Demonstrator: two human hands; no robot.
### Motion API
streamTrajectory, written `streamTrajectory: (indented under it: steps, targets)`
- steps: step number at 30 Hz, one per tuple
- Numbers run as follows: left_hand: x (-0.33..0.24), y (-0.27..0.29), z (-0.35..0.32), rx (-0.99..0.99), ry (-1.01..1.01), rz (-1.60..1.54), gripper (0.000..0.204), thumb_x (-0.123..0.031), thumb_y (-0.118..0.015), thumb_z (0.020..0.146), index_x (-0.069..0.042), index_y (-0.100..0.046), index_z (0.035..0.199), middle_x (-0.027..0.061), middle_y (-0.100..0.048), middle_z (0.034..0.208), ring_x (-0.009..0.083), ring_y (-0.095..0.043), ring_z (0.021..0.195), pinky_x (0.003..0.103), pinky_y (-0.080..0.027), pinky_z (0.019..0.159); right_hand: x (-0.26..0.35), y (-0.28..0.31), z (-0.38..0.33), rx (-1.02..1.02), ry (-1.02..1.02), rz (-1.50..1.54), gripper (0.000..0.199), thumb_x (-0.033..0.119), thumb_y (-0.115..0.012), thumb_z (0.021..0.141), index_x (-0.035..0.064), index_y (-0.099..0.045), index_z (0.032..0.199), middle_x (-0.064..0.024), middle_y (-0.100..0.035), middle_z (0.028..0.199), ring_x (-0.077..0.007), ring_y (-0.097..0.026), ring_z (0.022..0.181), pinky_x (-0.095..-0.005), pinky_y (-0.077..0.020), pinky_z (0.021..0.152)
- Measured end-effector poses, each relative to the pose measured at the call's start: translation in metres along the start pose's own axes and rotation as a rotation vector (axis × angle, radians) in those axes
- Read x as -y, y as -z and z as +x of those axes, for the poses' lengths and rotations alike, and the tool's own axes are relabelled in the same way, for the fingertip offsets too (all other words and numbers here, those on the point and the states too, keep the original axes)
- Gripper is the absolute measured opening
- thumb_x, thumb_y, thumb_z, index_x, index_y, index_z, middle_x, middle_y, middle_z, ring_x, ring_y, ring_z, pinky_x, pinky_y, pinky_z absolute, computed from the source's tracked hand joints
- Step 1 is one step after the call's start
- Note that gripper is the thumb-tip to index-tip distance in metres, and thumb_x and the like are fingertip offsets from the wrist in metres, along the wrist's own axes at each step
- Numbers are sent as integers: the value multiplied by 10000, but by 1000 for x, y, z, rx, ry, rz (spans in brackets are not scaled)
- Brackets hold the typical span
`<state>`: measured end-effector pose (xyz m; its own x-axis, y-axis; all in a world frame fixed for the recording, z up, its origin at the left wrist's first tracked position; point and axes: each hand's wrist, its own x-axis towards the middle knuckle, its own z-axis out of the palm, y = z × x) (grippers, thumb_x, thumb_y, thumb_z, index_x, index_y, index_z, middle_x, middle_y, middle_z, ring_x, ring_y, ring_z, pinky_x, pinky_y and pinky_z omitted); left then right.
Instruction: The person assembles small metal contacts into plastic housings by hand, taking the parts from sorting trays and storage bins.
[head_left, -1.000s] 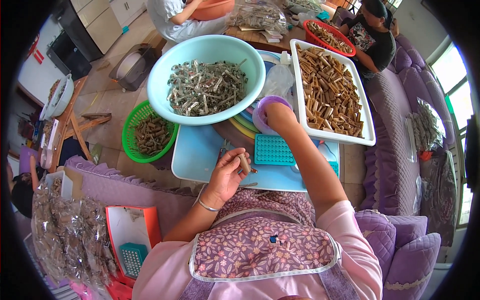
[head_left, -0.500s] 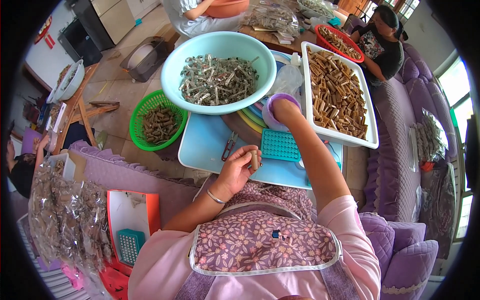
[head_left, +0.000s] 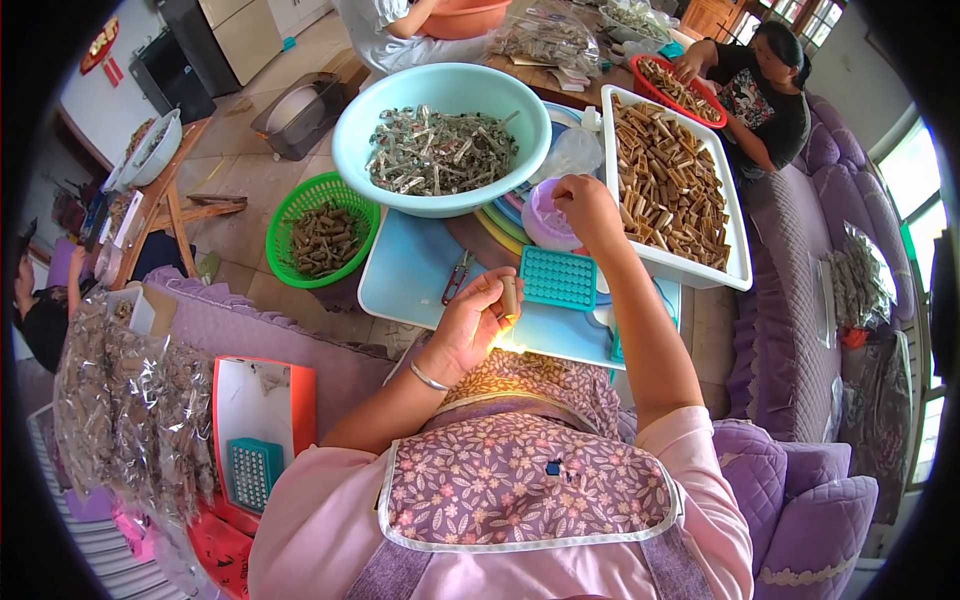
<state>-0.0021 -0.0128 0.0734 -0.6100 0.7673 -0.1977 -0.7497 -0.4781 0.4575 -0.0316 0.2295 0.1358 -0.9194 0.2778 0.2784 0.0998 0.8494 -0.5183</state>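
Note:
My left hand (head_left: pixel 472 318) is closed around a small brown cylindrical casing (head_left: pixel 510 297), held upright above the near edge of the blue tabletop (head_left: pixel 420 275). A bright yellow glow shows just under the casing. My right hand (head_left: pixel 592 210) has its fingers pinched together over the rim of a small purple tub (head_left: pixel 545 222); anything between them is too small to make out. Between the hands lies a teal tray (head_left: pixel 558 278) with rows of holes. Red-handled thread snips (head_left: pixel 457 278) rest on the tabletop beside my left hand.
A large pale-blue basin (head_left: pixel 345 135) of metallic parts stands beyond my hands. On the right, a white bin (head_left: pixel 738 250) holds brown casings. A green basket (head_left: pixel 275 262) of brown pieces sits at left. A co-worker (head_left: pixel 765 100) reaches into a red basket (head_left: pixel 715 118).
My right hand has lifted out of the purple tub to above its rim. My left hand has risen slightly with the casing, and a yellow glow has appeared under it.

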Motion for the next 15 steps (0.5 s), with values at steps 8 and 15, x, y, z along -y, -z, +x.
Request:
streamTrajectory:
  steps: [8,15]
  targets:
    - [-3,-17,2,23,-27,-54,249,-118,-512,963,-34,-540,1196,110,-614,1112,203,-606,908,312,-509,750,27,8,-66,-112,-222,831,95,49,-607,899,48,-654,982,19,-592,822,-65,-526,729,-207,-443,652]
    - [2,-26,-2,104,-50,0,245,-120,-546,958,-24,-558,1183,131,-608,1157,208,-610,1017,334,-522,881,54,-8,-125,-75,-259,1108,49,70,-618,910,52,-579,935,18,-600,829,-63,-543,725,-210,-448,630]
